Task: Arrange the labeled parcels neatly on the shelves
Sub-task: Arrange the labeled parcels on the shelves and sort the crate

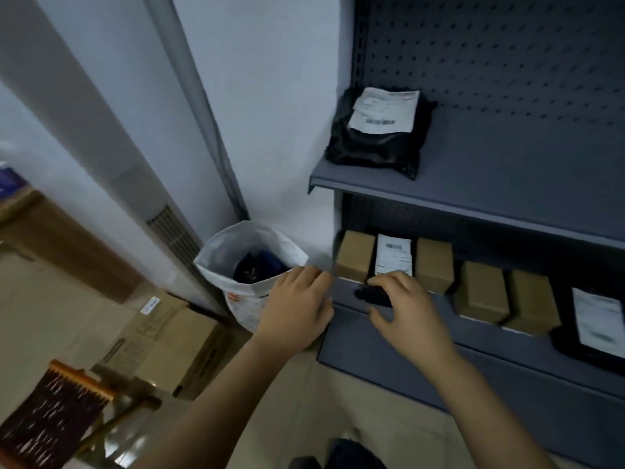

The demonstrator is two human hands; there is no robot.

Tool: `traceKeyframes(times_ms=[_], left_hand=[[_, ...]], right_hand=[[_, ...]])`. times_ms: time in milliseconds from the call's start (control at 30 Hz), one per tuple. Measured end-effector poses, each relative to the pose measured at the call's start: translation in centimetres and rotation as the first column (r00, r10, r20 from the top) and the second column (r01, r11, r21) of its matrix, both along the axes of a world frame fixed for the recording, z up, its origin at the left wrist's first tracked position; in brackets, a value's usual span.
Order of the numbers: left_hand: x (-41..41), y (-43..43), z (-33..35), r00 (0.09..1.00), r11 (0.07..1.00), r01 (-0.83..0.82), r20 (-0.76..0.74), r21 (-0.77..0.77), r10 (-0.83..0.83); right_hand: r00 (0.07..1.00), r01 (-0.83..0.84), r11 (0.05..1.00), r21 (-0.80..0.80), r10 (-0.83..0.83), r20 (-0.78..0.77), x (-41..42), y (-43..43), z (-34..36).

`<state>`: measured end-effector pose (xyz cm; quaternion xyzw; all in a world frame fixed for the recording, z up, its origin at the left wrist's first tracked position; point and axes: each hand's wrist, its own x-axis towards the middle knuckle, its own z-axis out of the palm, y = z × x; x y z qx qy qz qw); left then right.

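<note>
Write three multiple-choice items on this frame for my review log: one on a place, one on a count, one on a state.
1. Where does the white sack stand?
A. on the upper shelf
B. on the floor left of the shelving
C. on the lower shelf

2. How many brown boxes show on the lower shelf?
A. two
B. four
C. seven

3. What is the right hand doing?
A. hanging idle
B. gripping a broom
C. gripping the black labelled parcel between two boxes

Answers:
1 B: it stands on the floor by the wall, beside the unit.
2 B: one box is left of the gripped parcel and three are right of it.
3 C: its fingers curl over the parcel's near end.
</note>
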<state>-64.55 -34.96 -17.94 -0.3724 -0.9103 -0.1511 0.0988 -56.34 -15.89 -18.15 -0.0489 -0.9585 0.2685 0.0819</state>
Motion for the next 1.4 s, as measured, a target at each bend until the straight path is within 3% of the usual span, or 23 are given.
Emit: traceKeyframes(times_ms=[167, 667, 900, 1067, 1233, 1400], left_hand=[[-2.6, 3.0, -2.1, 0.995, 0.995, 0.093, 0.051, -0.036, -0.091], [-11.9, 5.3, -16.3, 0.943, 0.996, 0.062, 0.330, -0.070, -0.035], [-16.9, 7.1, -22.5, 0.912, 0.995, 0.095, 0.398, 0.023, -0.096], [-18.5, 8.6, -25.0, 0.872, 0.988, 0.103, 0.467, 0.118, -0.147], [-16.8, 7.4, -25.7, 0.825, 0.962, 0.100, 0.520, 0.253, -0.222], [-13.6, 4.3, -25.6, 0.838, 0.963, 0.087, 0.504, 0.255, -0.210]], right_hand=[[0.993, 0.117, 0.992, -0.050, -0.115, 0.031, -0.3, 2.2, -1.7], [0.923, 0.365, 0.915, -0.171, -0.331, 0.197, -9.3, 2.8, -14.9], [0.902, 0.424, 0.905, -0.037, -0.418, 0.110, -14.0, 3.1, -21.0], [0.891, 0.423, 0.901, 0.098, -0.433, 0.139, -16.2, 4.1, -23.7], [0.898, 0.433, 0.901, -0.027, -0.429, 0.099, -14.6, 2.9, -24.3], [0.893, 0.449, 0.882, -0.140, -0.447, 0.047, -10.6, 0.2, -25.0]])
